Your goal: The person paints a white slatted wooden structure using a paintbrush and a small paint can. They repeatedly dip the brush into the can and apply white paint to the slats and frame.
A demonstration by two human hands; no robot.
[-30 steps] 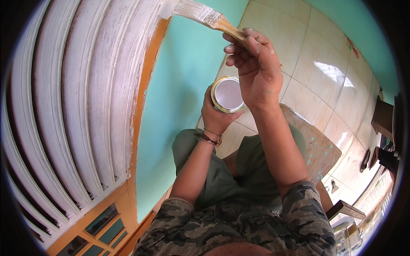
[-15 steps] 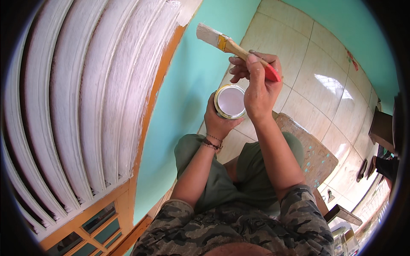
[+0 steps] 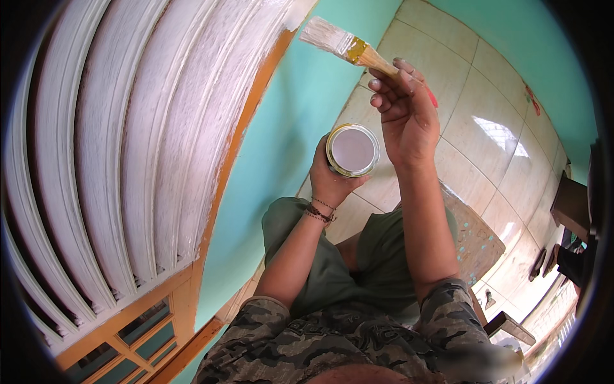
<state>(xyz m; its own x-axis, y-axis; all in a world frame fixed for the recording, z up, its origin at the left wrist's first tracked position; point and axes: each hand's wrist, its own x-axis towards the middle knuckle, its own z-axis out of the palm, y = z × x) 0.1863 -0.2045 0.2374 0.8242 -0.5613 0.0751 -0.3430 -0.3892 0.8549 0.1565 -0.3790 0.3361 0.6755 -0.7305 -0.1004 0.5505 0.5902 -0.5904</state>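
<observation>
My left hand [image 3: 329, 174] is wrapped round a small open paint can [image 3: 352, 151] that holds pale, whitish-lilac paint. Its top faces up toward me. Above and to the right of the can, my right hand [image 3: 412, 118] grips a flat paintbrush [image 3: 378, 62] by its wooden, red-ended handle. The bristles are coated in whitish paint and point to the upper left, in front of the turquoise wall, with a gap between brush and can. Paint smears show on the right fingertips. To the left stand white-painted louvre slats [image 3: 137, 141] in an orange-brown frame [image 3: 246, 121].
The turquoise wall [image 3: 268, 160] runs beside the slats down to a tiled floor [image 3: 441, 64]. Under me is a wooden bench [image 3: 476, 246] with paint spots. Small orange-framed panes [image 3: 146, 323] lie lower left. Footwear [image 3: 538, 264] and a dark box-like object [image 3: 574, 201] are at the far right.
My right hand has moved up and right with the brush and turned, its palm side showing more. The can in my left hand has shifted slightly right.
</observation>
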